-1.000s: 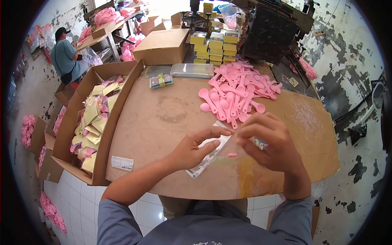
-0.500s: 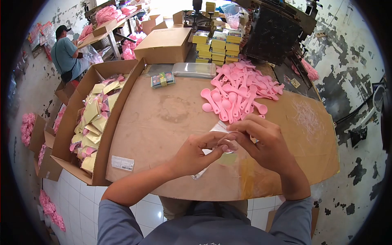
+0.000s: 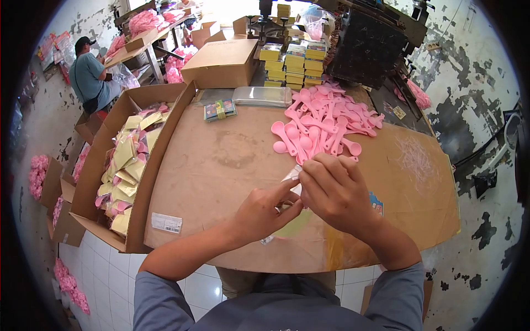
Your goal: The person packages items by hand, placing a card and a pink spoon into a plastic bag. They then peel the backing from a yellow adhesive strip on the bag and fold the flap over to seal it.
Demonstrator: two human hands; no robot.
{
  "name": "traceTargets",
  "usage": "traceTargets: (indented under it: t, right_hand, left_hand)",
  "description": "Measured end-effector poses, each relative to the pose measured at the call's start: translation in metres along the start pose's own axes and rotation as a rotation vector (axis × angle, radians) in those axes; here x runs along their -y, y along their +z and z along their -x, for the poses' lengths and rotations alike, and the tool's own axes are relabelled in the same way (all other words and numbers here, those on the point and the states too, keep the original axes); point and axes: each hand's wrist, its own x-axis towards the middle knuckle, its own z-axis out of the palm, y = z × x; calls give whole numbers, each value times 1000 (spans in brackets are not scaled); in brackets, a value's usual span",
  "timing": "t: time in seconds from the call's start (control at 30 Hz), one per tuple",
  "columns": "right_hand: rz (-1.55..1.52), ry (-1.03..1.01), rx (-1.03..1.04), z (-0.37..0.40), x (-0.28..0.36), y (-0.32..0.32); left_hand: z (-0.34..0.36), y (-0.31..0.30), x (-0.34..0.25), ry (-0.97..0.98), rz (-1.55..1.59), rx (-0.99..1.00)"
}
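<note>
My left hand [image 3: 268,212] is at the front middle of the cardboard-covered table, its thumb and fingers curled toward each other around something I cannot make out. My right hand [image 3: 331,193] touches it, the fingers pinched together and pointing down. What lies between the fingertips is hidden. A clear plastic wrapper [image 3: 292,175] shows just beyond the hands. Beside my right hand, a blue printed card [image 3: 376,204] peeks out. Behind the hands spreads a heap of pink plastic spoons [image 3: 326,124].
At the left, an open carton [image 3: 160,182] holds packets of pale yellow cards and pink pieces. Card stacks [image 3: 295,63], a closed box [image 3: 221,60], a banded card bundle [image 3: 220,110] and a dark machine [image 3: 367,47] stand behind. Another person [image 3: 91,77] sits far left.
My right hand has moved slightly left and its fingers have closed together against my left hand. The blue card beside it has come into view.
</note>
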Motion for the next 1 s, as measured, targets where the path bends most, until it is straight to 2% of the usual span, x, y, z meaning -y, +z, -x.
traceTargets:
  t: [0.1,0.17,0.2,0.27,0.33,0.37,0.43,0.5,0.53,0.6,0.63,0.73,0.83,0.9,0.97,1.0]
  right_hand:
    - [-110,155,17,-3,-6,3]
    - [-315,360,-85,1,-24,1]
    - [-418,460,-136,9,-35,-3]
    - [-1199,919,56,34,-65,-37]
    - [-1683,835,311,94,-118,-73]
    - [-1805,812,161,132,-149,-79]
    - [-1675,996,-41,186,-192,-72]
    - [-1139,1357,-126,218,-222,-59]
    - [-532,1218,40,248,-229,-46]
    - [622,759,320,303,-230,-24]
    - [-9,1184,174,265,-213,-38]
    - [66,1160,246,224,-185,-47]
    - [-294,1070,100,184,-162,-25]
    - [-539,1099,250,111,-111,-33]
    - [-917,914,354,87,-78,-17]
    - [-1013,787,334,76,-61,-9]
  left_hand:
    - [-3,-3,-8,2,-76,81]
    - [-7,-5,-5,22,-51,115]
    - [-7,-7,-6,-32,-5,116]
    - [-8,-8,-7,-139,89,115]
    - [-7,-7,0,-171,225,98]
    - [-7,-7,3,-186,293,92]
    - [-9,-8,-1,-203,342,77]
    - [-8,-5,-3,-230,379,76]
    - [-7,-5,-3,-246,386,80]
    - [-10,-7,-3,-305,401,92]
    - [-11,-7,-5,-352,413,96]
    - [-11,-1,8,-390,490,77]
    - [-14,-2,10,-370,569,119]
    - [-15,-4,10,-383,592,146]
    - [-17,-4,10,-415,592,155]
    - [-16,-4,12,-428,591,144]
